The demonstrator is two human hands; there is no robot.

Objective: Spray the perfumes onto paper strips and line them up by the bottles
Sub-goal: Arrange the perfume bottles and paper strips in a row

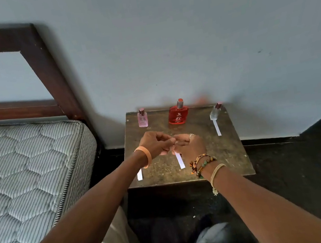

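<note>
Middle strip (179, 161): upper end was pinched in the grips of left hand (154, 144) and right hand (190, 147), seemingly to square it toward red bottle (178, 113).

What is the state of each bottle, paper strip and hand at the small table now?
pink bottle: upright, no strip beside it.
red bottle: upright, no strip laid by it.
clear bottle: upright, strip in front.
right strip: flat, placed by the clear bottle.
middle strip: upper end pinched by both hands.
left strip: flat, partly hidden by the wrist.
left hand: fingers curled, pinching.
right hand: fingers curled, pinching.
</note>
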